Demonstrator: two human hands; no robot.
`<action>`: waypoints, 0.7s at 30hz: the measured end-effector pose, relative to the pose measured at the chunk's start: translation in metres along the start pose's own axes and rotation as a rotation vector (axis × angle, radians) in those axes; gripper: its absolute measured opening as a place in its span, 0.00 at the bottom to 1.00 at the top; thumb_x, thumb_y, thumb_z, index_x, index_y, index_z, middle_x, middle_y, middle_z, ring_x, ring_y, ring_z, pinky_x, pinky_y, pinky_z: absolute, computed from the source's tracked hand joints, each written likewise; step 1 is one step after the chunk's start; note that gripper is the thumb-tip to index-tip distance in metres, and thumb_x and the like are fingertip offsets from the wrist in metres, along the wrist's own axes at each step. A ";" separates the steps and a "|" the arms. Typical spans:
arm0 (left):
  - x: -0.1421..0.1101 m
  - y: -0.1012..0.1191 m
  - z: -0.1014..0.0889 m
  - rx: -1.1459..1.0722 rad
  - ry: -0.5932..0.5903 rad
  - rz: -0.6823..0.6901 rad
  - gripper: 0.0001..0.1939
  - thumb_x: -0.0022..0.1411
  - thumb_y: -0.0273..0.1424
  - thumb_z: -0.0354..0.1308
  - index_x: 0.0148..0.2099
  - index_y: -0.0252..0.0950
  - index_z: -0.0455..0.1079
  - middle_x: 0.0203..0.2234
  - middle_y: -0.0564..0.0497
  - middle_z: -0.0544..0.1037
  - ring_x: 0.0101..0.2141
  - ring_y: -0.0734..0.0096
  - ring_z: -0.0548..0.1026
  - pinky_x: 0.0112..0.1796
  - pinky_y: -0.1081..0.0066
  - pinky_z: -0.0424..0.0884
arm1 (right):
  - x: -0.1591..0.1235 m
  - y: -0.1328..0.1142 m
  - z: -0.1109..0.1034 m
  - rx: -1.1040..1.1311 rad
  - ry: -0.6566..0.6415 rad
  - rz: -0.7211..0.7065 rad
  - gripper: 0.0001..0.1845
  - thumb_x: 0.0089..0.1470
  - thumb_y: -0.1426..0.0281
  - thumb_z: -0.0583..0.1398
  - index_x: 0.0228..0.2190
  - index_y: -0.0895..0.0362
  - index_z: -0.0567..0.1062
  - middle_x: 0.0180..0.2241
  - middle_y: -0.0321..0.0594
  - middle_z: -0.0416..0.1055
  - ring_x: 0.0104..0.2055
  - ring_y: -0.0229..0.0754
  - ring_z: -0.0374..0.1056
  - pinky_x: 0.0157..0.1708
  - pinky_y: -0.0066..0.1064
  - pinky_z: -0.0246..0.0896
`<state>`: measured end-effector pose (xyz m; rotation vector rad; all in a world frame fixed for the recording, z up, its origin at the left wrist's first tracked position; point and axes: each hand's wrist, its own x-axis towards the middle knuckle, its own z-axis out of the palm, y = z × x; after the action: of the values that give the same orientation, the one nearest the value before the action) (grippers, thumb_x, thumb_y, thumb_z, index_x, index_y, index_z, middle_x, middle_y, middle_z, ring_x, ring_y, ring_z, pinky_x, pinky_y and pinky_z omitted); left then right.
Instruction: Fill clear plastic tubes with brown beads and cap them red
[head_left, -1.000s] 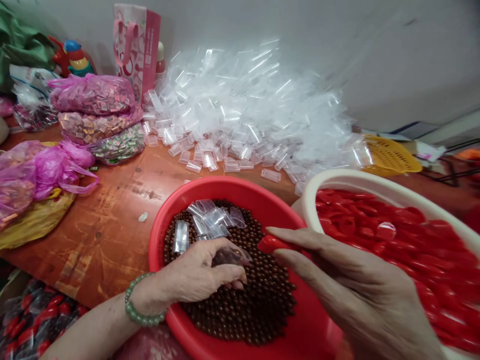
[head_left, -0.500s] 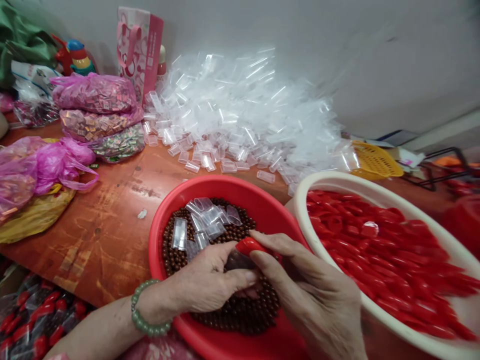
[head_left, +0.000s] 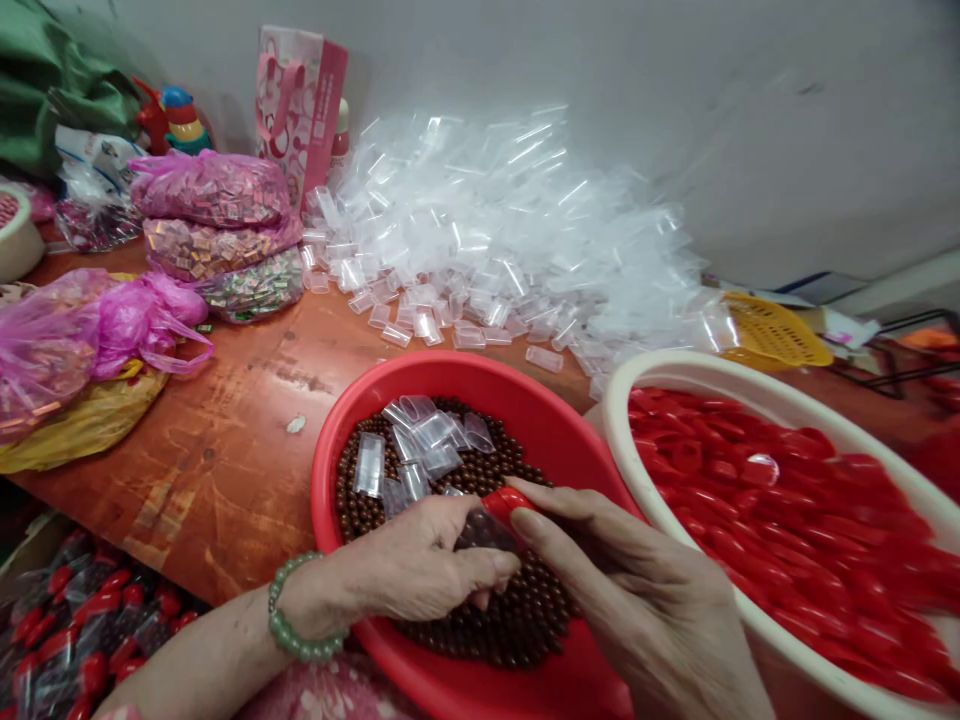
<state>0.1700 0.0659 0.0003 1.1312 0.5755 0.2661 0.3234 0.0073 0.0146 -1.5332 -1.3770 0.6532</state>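
My left hand [head_left: 420, 560], wearing a green bead bracelet [head_left: 289, 615], is closed around a small clear plastic container [head_left: 484, 530] with dark brown beads inside. At the container's upper end, the fingers and thumb of my right hand [head_left: 645, 590] pinch a red plastic cap [head_left: 502, 502]. Cap and container touch; whether the cap is fully seated is hidden. Both hands are over a red basin [head_left: 324, 480] that holds loose brown beads [head_left: 517, 625]. Several clear containers [head_left: 435, 440] lie on those beads.
A cream basin [head_left: 616, 420] full of red caps [head_left: 772, 520] stands at the right. Clear containers [head_left: 480, 230] are heaped against the wall. Pink bags [head_left: 225, 190] and a yellow basket [head_left: 776, 330] lie on the table [head_left: 255, 430]. Filled, red-capped containers [head_left: 90, 620] are at lower left.
The camera view has turned slightly left, so the scene sits further right. Both hands keep their hold on the container and cap, with my right fingers slightly shifted around the cap.
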 end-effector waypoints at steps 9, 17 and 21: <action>0.002 -0.002 -0.003 0.026 -0.045 -0.003 0.06 0.60 0.26 0.50 0.30 0.36 0.59 0.20 0.58 0.61 0.21 0.79 0.58 0.23 0.74 0.55 | -0.004 0.008 0.000 -0.033 -0.027 -0.016 0.07 0.54 0.69 0.64 0.37 0.51 0.80 0.34 0.37 0.80 0.32 0.39 0.77 0.32 0.24 0.74; 0.003 -0.003 -0.007 0.072 -0.131 -0.034 0.08 0.59 0.24 0.50 0.28 0.37 0.58 0.19 0.58 0.62 0.20 0.79 0.60 0.22 0.75 0.56 | -0.002 0.016 -0.008 -0.028 -0.165 -0.049 0.09 0.56 0.70 0.62 0.39 0.50 0.81 0.34 0.37 0.80 0.32 0.40 0.76 0.32 0.26 0.75; 0.005 -0.002 -0.009 -0.010 -0.187 -0.073 0.10 0.60 0.25 0.51 0.26 0.36 0.58 0.17 0.58 0.62 0.19 0.80 0.60 0.22 0.76 0.57 | -0.005 0.020 -0.008 0.016 -0.119 0.030 0.08 0.54 0.68 0.64 0.38 0.51 0.81 0.33 0.38 0.80 0.32 0.41 0.77 0.32 0.26 0.75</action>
<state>0.1688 0.0739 -0.0054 1.1092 0.4483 0.0990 0.3381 0.0018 -0.0005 -1.5257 -1.4353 0.7832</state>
